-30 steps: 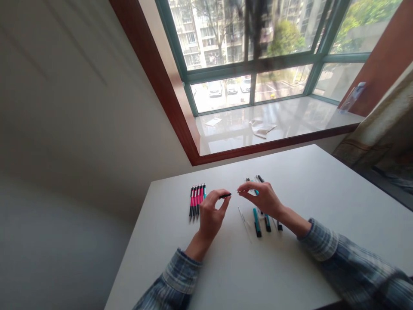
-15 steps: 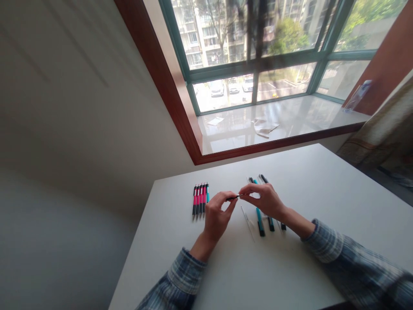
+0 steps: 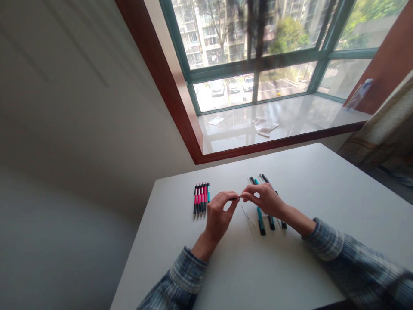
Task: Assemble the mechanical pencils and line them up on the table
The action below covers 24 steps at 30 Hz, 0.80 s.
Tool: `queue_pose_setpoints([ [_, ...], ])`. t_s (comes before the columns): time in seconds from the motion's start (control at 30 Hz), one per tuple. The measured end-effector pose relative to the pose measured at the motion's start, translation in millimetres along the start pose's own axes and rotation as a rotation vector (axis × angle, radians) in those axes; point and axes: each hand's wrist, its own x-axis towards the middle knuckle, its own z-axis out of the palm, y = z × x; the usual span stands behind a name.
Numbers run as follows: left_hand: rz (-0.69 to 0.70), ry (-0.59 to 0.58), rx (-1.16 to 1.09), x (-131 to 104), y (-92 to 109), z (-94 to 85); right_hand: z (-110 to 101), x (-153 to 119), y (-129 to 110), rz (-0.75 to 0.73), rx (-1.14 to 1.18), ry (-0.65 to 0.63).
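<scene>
My left hand pinches a short black pen part between thumb and fingertips. At its silvery end, the fingertips of my right hand are closed in a pinch; both hands meet above the white table. Under and beside my right hand lie teal pen barrels with black ends, other black pen pieces and a thin pale refill. Left of my left hand is a neat row of pens, several pink-and-black ones and a teal one, partly covered by the hand.
The white table has its back edge near the wall below a red-brown window frame. On the sill are a crumpled cloth, a paper and a clear bottle. A curtain hangs at right.
The fingertips of my right hand sit slightly closer to my left hand, covering more of the pen part's silvery end. The pens on the table stay in place.
</scene>
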Motion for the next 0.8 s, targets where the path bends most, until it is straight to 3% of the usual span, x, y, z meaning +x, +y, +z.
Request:
queue_pose_setpoints([
  [0.17, 0.011, -0.013, -0.011, -1.5, 3.8, 1.9, -5.4, 0.5, -4.8, 0.010, -0.011, -0.090],
  [0.53, -0.196, 0.059, -0.050, -11.7, 9.6, 9.5, -8.2, 3.0, -7.2, -0.082, 0.105, -0.111],
  [0.8, -0.114, 0.023, -0.048, -10.2, 10.4, 7.8, -8.9, 3.2, -4.2, 0.004, -0.033, -0.173],
])
